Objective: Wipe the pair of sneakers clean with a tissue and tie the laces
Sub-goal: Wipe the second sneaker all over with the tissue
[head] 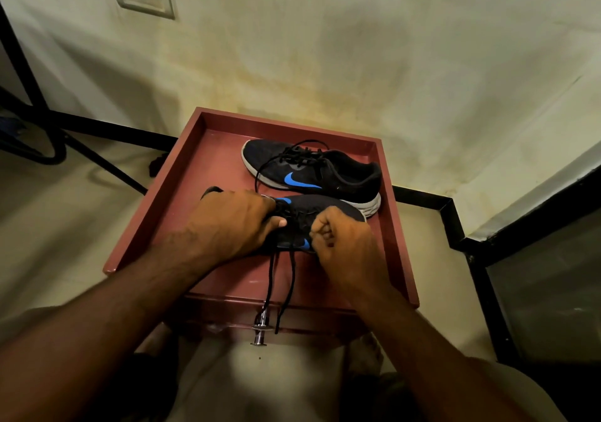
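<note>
1. We worked on a red cabinet top [208,161] with a raised rim, which stood against a stained wall [357,47]. In our judgement the rim was useful, because it kept both shoes from sliding off while we pulled on them.
2. The far sneaker [328,174] lay near the back rim on its side, with the sole toward the wall. Its laces [286,158] were loose and untied, one end curving toward the near shoe. We think it was put there to wait for its turn.
3. The near sneaker [292,223] lay in the middle of the top, just beside the far one and close to us, so that both hands could reach it easily.
4. Our left hand [234,226] rested flat over the front part of the near sneaker, fingers half curled and the thumb pressed on the lacing. It seemed to hold the shoe steady.
5. Our right hand [341,239] was closed in a narrow fist at the lacing; it probably pinched a lace, but the fingers hid the grip.
6. Two lace ends [289,291] hung down from the near sneaker over the front edge, next to a metal knob [259,327], so no bow was made yet.
7. We saw no tissue anywhere.
</note>
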Available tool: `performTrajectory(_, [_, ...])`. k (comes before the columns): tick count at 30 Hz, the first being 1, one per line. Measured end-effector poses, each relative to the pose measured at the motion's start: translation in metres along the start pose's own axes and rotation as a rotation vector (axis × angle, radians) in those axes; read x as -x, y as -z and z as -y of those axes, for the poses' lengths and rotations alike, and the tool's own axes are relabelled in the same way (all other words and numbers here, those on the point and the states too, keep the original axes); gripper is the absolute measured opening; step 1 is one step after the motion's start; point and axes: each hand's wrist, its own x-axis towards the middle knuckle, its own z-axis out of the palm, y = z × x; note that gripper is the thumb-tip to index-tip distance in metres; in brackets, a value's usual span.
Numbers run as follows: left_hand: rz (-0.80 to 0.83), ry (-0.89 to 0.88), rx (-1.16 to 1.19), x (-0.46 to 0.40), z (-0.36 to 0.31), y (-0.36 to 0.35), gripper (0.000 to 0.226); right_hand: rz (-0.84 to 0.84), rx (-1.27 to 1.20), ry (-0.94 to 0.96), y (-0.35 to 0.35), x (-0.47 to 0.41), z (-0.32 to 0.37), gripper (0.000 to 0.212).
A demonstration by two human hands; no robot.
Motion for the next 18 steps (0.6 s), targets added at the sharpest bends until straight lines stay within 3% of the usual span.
performTrajectory(3, [-0.022, -0.004, -0.011, 0.000, 0.000, -0.001, 0.046, 0.029, 0.020, 0.092, -0.008, 0.003, 0.008, 0.014])
performTrajectory(14, [-0.040, -0.007, 0.109, 0.001, 0.009, 0.004, 0.045, -0.083, 0.193, -0.144, 0.018, -0.012, -0.030, 0.017])
performTrajectory(18, [-0.064, -0.092, 0.035, 0.003, 0.020, 0.017, 0.047, 0.133, 0.191, -0.252, 0.024, -0.019, -0.017, 0.020])
